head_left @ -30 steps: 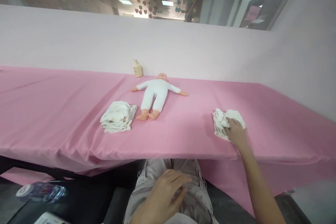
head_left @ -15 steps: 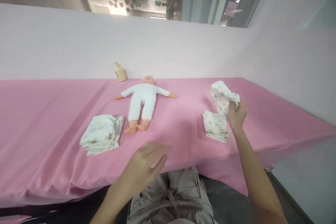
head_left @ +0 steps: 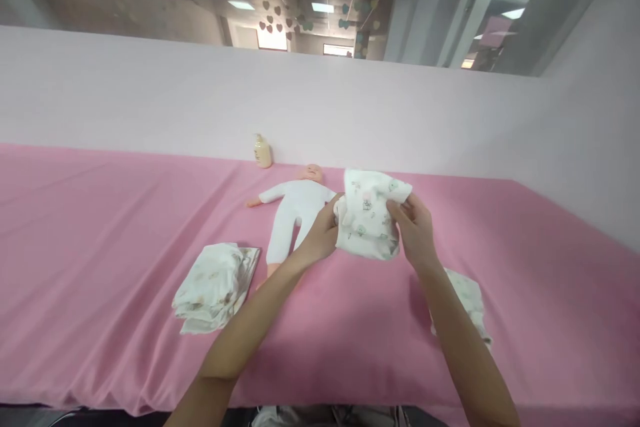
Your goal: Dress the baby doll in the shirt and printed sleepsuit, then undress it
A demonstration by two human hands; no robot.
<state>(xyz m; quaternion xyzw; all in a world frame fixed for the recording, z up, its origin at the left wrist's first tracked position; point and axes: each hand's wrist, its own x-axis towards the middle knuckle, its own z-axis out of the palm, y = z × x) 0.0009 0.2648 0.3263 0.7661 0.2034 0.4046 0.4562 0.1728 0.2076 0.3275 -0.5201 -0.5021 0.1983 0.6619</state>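
Between my two hands, a white cloth garment (head_left: 367, 217) with small printed figures is held up above the pink-covered table. My left hand (head_left: 323, 230) grips its left edge, and my right hand (head_left: 413, 223) pinches its upper right side with the thumb in front. What kind of garment it is, I cannot make out. Behind my left forearm lies a baby doll (head_left: 300, 203) in a white suit, on its back with its head toward the wall; its legs are partly hidden. Under my right forearm, a folded printed cloth (head_left: 467, 293) is partly covered from sight.
A stack of folded printed cloths (head_left: 213, 287) lies left of the doll. A cream pump bottle (head_left: 263, 152) stands by the wall. The pink sheet (head_left: 125, 227) hangs over the table's front edge, and a white wall (head_left: 150, 93) with a window rises behind.
My right hand has brought the white cloth garment from the right side to the middle. My left hand has risen from near the table's front edge and taken hold of it. The view has shifted.
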